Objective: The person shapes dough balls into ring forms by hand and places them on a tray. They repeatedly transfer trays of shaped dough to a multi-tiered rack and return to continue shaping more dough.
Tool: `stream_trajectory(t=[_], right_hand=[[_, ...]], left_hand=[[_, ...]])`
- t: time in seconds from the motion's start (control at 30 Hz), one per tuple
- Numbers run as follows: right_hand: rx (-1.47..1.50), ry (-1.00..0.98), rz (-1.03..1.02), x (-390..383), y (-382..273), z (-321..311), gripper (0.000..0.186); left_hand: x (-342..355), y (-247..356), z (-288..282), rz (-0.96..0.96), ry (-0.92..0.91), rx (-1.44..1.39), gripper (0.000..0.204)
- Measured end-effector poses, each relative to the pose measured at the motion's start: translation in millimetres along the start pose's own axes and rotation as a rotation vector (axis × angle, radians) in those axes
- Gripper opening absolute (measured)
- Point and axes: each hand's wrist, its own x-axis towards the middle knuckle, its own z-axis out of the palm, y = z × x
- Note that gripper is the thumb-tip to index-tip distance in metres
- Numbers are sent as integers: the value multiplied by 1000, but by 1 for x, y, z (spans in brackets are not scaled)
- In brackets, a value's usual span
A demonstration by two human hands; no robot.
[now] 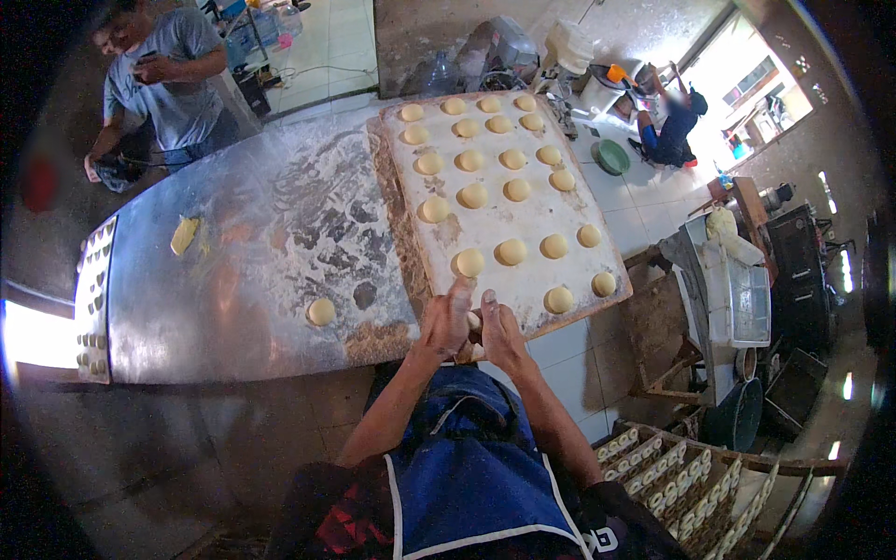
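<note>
My left grip (446, 322) and right grip (504, 338), two bare hands, meet over the near-left corner of a floured board (485, 222). Both are closed, thumbs up, around a small pale piece of dough (474, 322) that is mostly hidden between them. On the board, smooth round dough balls (473, 195) sit apart from one another in rough rows, from the far edge down to the near edge; one lies just beyond my left grip. The board rests at the right end of a metal bench (215, 308), with tiled floor (571, 373) showing past the board's right edge. A lone ball (321, 311) sits left of the board, close to the bench's near edge. Flour (313, 187) whitens the metal along the board's left edge. Farther left lies a flat yellowish thing (185, 235) I cannot identify. A tray (93, 323) of small pieces stands at the bench's left end. Beyond the far edge stands a person in a grey shirt (179, 114); another person (668, 140) is low to the floor, well past the board's far-right corner, near a green basin (612, 157).
</note>
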Motion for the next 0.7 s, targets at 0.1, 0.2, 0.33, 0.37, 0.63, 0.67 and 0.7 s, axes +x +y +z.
stream_trajectory(t=[0.1, 0.2, 0.33, 0.37, 0.63, 0.67, 0.7], right_hand=[[-8, -36, -52, -1, 6, -2, 69], [-119, 49, -132, -8, 6, -5, 65], [-117, -2, -219, -20, 5, -9, 59], [-162, 9, -281, -23, 6, -10, 57], [7, -85, -425, -29, 12, -32, 31], [-46, -55, -378, -29, 12, -37, 24], [-113, -64, -291, -27, 12, -39, 19]], left_hand=[[-3, -6, 6, -35, 100, -329, 43], [-12, -9, 16, -388, 157, -814, 39], [-32, -22, 24, 351, 60, 297, 46], [-37, -27, 26, 336, 19, 280, 48], [-37, -22, 17, -37, 93, -241, 45], [-31, -14, 18, -243, 171, -317, 37], [-26, -6, 17, -309, 243, -321, 39]])
